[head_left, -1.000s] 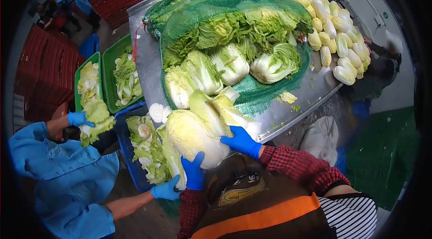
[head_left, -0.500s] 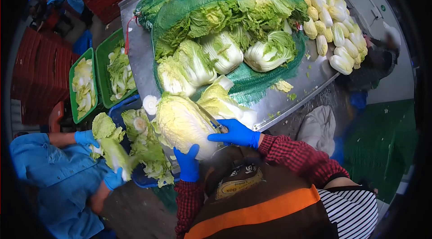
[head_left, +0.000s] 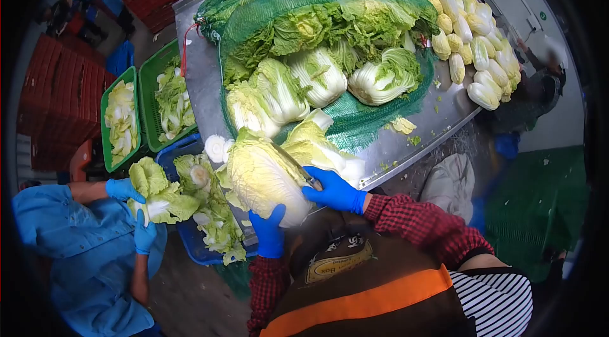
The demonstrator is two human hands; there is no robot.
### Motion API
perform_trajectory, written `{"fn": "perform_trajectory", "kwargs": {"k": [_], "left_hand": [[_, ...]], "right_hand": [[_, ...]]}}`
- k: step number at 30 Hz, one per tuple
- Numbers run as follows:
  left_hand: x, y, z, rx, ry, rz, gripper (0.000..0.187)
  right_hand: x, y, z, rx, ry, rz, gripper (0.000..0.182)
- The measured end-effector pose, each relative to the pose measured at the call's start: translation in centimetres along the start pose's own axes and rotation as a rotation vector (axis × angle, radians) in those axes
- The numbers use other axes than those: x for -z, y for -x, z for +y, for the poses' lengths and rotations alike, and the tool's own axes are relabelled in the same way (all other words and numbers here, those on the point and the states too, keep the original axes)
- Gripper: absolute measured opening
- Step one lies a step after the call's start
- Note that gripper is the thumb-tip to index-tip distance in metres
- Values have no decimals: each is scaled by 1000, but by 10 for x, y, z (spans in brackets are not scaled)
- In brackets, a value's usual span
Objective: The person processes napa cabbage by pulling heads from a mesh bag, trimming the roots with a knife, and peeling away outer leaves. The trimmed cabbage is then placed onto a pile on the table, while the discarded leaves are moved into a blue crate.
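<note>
A pale yellow-green napa cabbage (head_left: 261, 175) lies at the near edge of the steel table (head_left: 406, 146). My left hand (head_left: 269, 233), in a blue glove, grips its near end from below. My right hand (head_left: 333, 190), also gloved, holds a knife (head_left: 298, 169) whose blade lies against the cabbage's right side. Another cabbage (head_left: 317, 146) rests just beyond it.
A green net sack (head_left: 330, 13) of cabbages fills the table's middle; trimmed cabbages (head_left: 476, 45) pile at the far right. A blue crate (head_left: 190, 235) and green baskets (head_left: 152, 89) hold leaves at left. A person in blue (head_left: 82, 254) holds a cabbage there. Red crates (head_left: 57, 96) stack behind.
My hands and the cabbage have barely shifted; the knife stays against it. The person in blue has brought both hands onto a cabbage held before them.
</note>
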State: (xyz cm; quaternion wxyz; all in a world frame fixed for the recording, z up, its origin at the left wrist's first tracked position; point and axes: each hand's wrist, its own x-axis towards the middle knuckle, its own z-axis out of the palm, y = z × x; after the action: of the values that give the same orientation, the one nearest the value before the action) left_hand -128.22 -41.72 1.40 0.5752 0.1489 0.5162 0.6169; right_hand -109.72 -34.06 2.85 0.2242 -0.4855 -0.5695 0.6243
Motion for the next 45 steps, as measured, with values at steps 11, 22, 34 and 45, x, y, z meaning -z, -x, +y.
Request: {"fn": "perform_trajectory", "kwargs": {"k": [11, 22, 34, 45], "left_hand": [[-2, -3, -1, 109, 363, 62, 68], [0, -48, -3, -191, -136, -178, 84], [-28, -27, 2, -2, -206, -186, 84], [0, -13, 1, 256, 442, 73, 70]], "right_hand": [[8, -15, 87, -44, 240, 32, 61], [16, 7, -14, -211, -527, -91, 38], [12, 1, 0, -191, -154, 18, 51], [40, -20, 78, 1, 315, 315, 50]]}}
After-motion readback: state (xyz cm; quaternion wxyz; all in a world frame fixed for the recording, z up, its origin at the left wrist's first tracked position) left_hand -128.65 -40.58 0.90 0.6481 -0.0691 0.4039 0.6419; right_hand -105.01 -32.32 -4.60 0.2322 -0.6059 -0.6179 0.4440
